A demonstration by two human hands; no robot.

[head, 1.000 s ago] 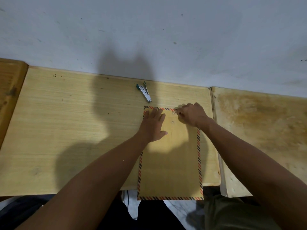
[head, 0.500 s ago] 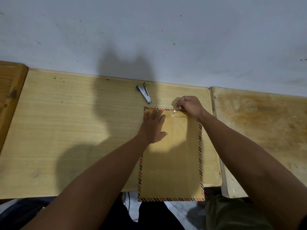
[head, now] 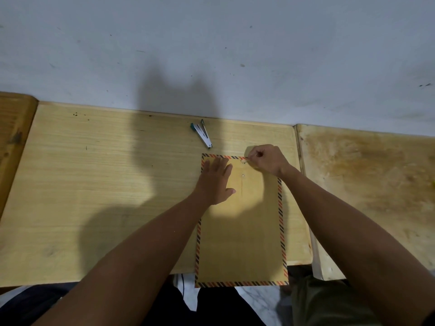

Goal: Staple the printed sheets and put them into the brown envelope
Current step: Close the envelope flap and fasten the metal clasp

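The brown envelope [head: 244,231] with a red and black striped border lies flat on the pale wooden table [head: 106,196], its near end hanging over the table's front edge. My left hand [head: 215,182] presses flat on its upper left part, fingers spread. My right hand [head: 266,160] is at the envelope's top edge with its fingers pinched on the thin closure string beside the top button [head: 244,162]. A second button [head: 243,175] sits just below. No printed sheets are visible. A small stapler [head: 202,135] lies beyond the envelope near the wall.
A grey wall [head: 211,55] rises right behind the table. A worn, stained wooden surface [head: 367,189] adjoins on the right, and a darker wooden one [head: 14,128] on the left. My legs show below the table's front edge.
My right hand has moved away from me, from over the flap to the envelope's top edge, pinching the string. My left hand stays pressed on the envelope.
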